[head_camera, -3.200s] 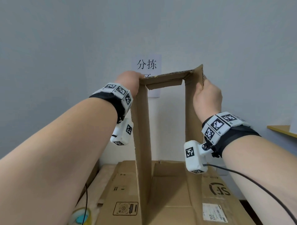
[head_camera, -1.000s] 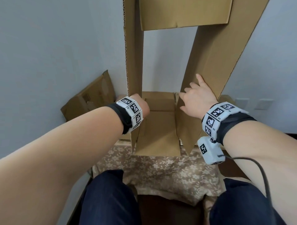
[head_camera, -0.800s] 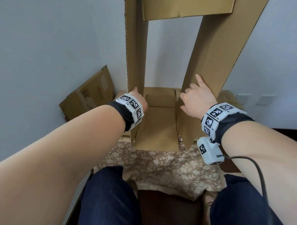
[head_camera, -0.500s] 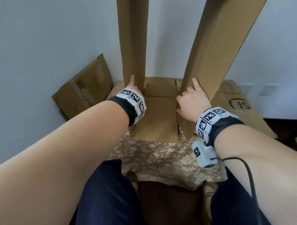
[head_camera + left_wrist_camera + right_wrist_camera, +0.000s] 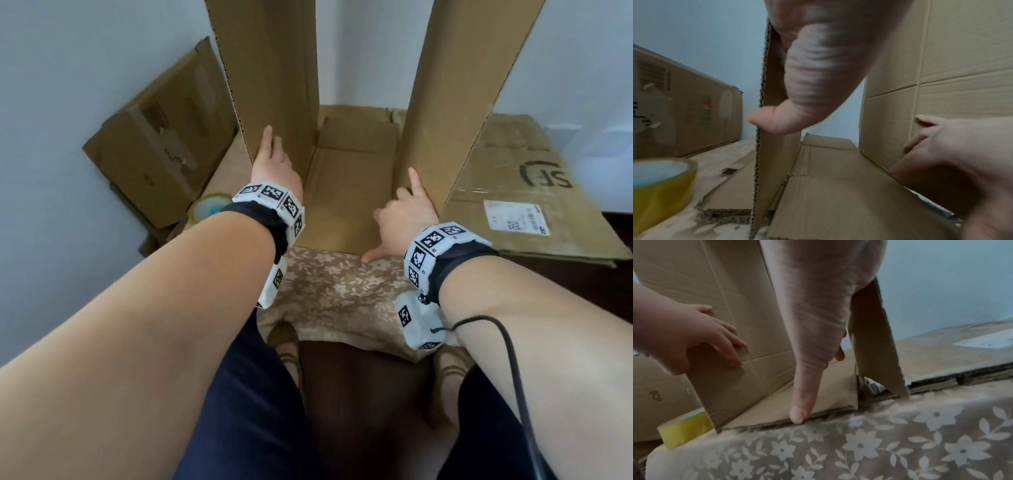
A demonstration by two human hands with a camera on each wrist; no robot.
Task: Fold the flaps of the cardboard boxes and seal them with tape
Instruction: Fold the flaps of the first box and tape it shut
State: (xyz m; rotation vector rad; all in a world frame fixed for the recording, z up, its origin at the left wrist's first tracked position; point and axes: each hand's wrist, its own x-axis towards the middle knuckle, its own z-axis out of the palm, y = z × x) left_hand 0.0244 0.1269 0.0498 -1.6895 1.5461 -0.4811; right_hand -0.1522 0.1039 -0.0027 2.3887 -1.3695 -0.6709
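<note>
A tall open-ended cardboard box (image 5: 274, 68) stands on the table, its left and right panels upright. One flap (image 5: 346, 195) lies flat on the cloth toward me. My left hand (image 5: 274, 161) pinches the near edge of the left panel low down. Its thumb (image 5: 777, 120) is on the corrugated edge and its fingers (image 5: 725, 344) lie on the inner face. My right hand (image 5: 400, 219) rests at the foot of the right panel (image 5: 455, 85), index finger up along its edge. Its thumb (image 5: 799, 410) stretches down onto the near edge of the flat flap.
A yellow tape roll (image 5: 205, 205) sits on the table left of the box. A worn box (image 5: 164, 144) leans on the wall behind it. Flattened cartons (image 5: 513, 192) with a label are stacked to the right. A floral cloth (image 5: 335, 291) covers the table's near edge, above my legs.
Both hands have slid down the two upright panels to near the table. My right thumb has dropped onto the flat flap's edge. The view has tilted down.
</note>
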